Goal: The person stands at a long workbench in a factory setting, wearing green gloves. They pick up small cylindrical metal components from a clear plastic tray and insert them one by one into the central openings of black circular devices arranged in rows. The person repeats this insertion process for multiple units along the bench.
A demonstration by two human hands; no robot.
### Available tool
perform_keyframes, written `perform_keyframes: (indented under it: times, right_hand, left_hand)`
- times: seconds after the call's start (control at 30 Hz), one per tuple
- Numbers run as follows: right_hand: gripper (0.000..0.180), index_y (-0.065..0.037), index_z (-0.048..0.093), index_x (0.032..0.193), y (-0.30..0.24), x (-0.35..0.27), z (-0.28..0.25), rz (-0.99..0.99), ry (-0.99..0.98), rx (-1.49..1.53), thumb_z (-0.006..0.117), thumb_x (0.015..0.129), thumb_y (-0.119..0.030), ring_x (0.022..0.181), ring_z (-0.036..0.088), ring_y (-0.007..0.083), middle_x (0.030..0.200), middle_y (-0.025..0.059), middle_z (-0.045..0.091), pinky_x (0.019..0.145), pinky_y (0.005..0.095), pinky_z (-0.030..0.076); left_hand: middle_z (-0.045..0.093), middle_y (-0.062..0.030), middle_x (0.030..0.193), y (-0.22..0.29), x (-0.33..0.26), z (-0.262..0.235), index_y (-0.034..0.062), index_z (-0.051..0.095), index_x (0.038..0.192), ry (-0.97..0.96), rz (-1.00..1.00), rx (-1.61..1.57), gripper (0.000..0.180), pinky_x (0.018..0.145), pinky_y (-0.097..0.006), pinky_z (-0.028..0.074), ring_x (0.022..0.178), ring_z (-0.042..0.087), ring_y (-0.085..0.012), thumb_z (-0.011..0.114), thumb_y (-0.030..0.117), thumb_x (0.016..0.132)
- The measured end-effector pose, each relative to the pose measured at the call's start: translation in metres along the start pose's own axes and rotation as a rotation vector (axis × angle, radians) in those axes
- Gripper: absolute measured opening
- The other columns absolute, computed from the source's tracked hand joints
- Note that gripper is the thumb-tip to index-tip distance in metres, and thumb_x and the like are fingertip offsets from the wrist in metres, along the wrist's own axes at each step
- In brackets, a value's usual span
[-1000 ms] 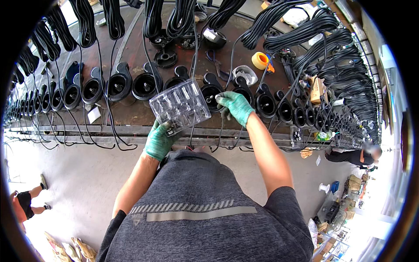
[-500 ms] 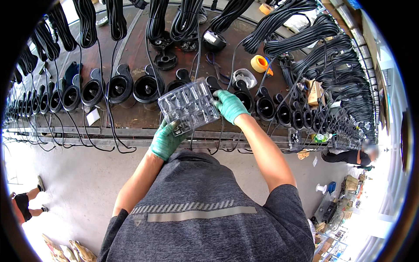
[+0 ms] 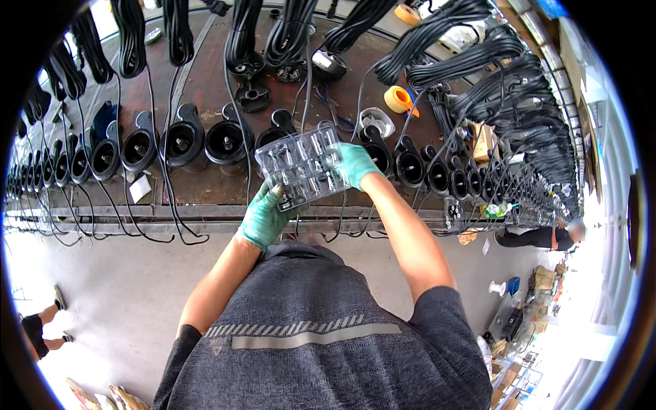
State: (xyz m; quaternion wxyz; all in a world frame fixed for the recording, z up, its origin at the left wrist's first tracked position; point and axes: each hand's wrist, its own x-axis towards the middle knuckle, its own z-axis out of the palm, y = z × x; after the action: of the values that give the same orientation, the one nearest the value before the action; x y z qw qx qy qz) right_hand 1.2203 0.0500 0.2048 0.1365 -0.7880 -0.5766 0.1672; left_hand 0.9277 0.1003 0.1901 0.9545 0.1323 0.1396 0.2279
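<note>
A clear plastic compartment box [image 3: 301, 162] is held tilted over the front edge of the bench, with small parts in its near left compartments. My left hand [image 3: 265, 217], in a green glove, grips the near left corner, thumb on top. My right hand [image 3: 357, 166], gloved alike, is closed on the right edge; its fingers lap over the end compartments and are slightly blurred. Behind the box stands a row of black round housings with a shaft in each, such as the housing [image 3: 227, 142] to its left and the housing [image 3: 410, 168] to its right.
Bundled black cables [image 3: 283, 34] hang along the far side, their leads draping over the bench [image 3: 198, 89]. Orange tape [image 3: 398, 100], pliers [image 3: 329, 104] and a clear bowl [image 3: 377, 121] lie beyond the box. A co-worker [image 3: 547, 237] is far right; another person's legs [image 3: 48, 324] show left.
The box has shifted slightly right relative to the bench and my left hand with it. My right hand's fingers reach further over the box's right end. The whole view has moved a little.
</note>
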Motion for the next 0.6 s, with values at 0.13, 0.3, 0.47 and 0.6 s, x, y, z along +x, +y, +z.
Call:
perform_keyframes:
  times: [0.13,0.3,0.47,0.6]
  right_hand:
    - [0.015,-0.005,0.072,0.112,-0.073,-0.05,-0.04,0.254,0.443,0.295,0.07,0.098,-0.008,0.081,0.074,0.0276,0.095,0.0147,0.076,0.074,0.0374,0.059]
    - [0.058,-0.013,0.064,0.133,-0.141,-0.096,-0.025,-0.314,0.075,-0.145,0.08,0.086,-0.043,0.104,0.071,0.0311,0.121,0.0116,0.068,0.085,0.0439,0.06]
    - [0.062,-0.011,0.063,0.135,-0.13,-0.094,-0.005,-0.267,-0.082,-0.133,0.082,0.083,-0.041,0.103,0.071,0.0333,0.121,0.0131,0.067,0.085,0.0443,0.06]
    - [0.053,-0.011,0.064,0.129,-0.108,-0.092,-0.004,-0.321,-0.027,-0.009,0.081,0.085,-0.038,0.098,0.072,0.0329,0.114,0.0106,0.069,0.081,0.0443,0.06]
  left_hand:
    - [0.066,-0.0068,0.137,0.001,-0.003,-0.015,0.0144,0.051,0.149,0.073,0.068,0.079,0.051,0.1,-0.051,0.058,0.12,0.068,-0.0267,0.064,0.038,0.105]
    - [0.068,-0.0074,0.129,-0.006,-0.004,-0.001,0.0119,0.054,0.143,0.102,0.069,0.19,0.049,0.092,-0.04,0.062,0.111,0.07,-0.0216,0.057,0.046,0.108]
    - [0.071,-0.0052,0.118,-0.027,0.002,0.003,0.0109,0.059,0.135,0.156,0.082,0.31,0.046,0.087,-0.036,0.063,0.102,0.071,-0.0175,0.056,0.048,0.108]
    - [0.072,-0.0062,0.116,-0.039,0.009,0.007,0.008,0.063,0.13,0.193,0.092,0.321,0.048,0.087,-0.036,0.062,0.101,0.072,-0.0181,0.053,0.05,0.109]
